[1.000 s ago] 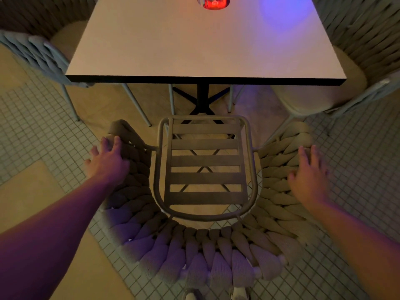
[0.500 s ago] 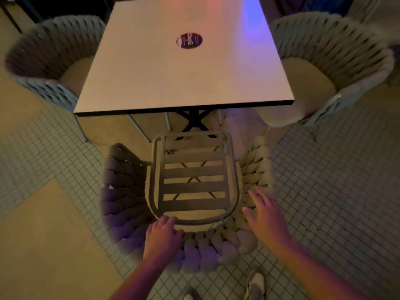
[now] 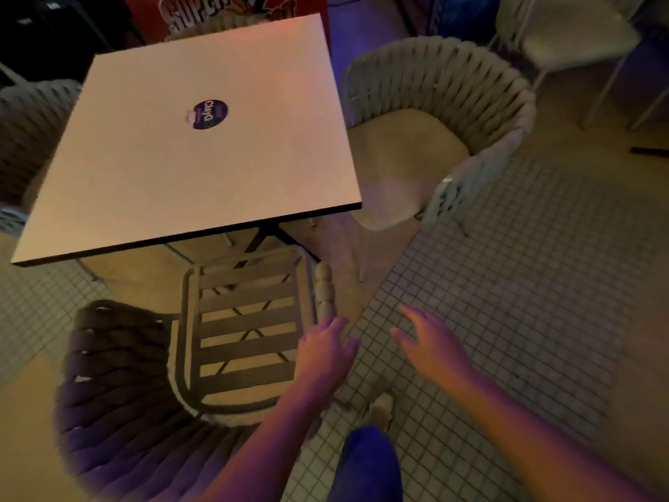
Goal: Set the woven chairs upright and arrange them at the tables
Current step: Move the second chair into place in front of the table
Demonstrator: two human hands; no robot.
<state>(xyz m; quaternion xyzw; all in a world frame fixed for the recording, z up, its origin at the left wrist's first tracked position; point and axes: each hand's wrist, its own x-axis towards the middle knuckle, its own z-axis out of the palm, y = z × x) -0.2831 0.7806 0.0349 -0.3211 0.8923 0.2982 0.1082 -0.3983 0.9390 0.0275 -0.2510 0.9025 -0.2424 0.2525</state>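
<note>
At lower left of the frame, a grey woven-rope chair with a bare slatted seat point(image 3: 242, 342) stands upright, tucked against the square pale table point(image 3: 195, 139). The left hand point(image 3: 325, 351) lies flat, fingers spread, on its right rim. The right hand point(image 3: 429, 342) hovers open and empty over the small-tiled floor point(image 3: 506, 284).

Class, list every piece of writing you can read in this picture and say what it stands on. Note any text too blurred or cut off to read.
"ClayQ": on the round dark sticker in the middle of the white table; the small print around it is too blurred to read.
"SUPER": large pale letters on the red poster behind the table; cut off by the frame edge, the rest cannot be read.
No other text is legible.
</note>
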